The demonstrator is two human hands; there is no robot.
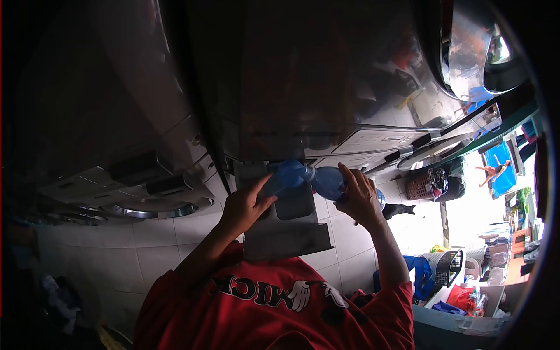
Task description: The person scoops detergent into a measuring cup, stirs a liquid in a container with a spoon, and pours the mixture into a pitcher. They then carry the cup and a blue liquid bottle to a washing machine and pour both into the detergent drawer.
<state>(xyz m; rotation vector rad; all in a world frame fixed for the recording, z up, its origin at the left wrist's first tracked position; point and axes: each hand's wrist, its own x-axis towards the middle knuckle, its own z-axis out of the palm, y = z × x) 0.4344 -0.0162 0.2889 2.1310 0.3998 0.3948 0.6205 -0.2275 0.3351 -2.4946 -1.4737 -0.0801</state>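
Observation:
My right hand [360, 198] is closed round a clear blue plastic bottle [328, 182], tipped on its side with its neck pointing left. My left hand [248, 209] grips a translucent blue container [284, 178], which looks like a cup or a cut bottle; its exact kind is hard to make out. The bottle's neck meets or overlaps the right side of this container. Both are held above a pulled-out grey detergent drawer [287, 244] with a recessed compartment. The drawer juts from a dark, shiny washing machine [309, 76] towards my red shirt.
More machines [137, 172] line the left, and others continue to the right. A dark cat [398, 210] is on the tiled floor [157, 233]. A brown laundry basket [418, 186] and a black basket [449, 267] stand on the right. Farther off, a person [496, 170] is near a blue surface.

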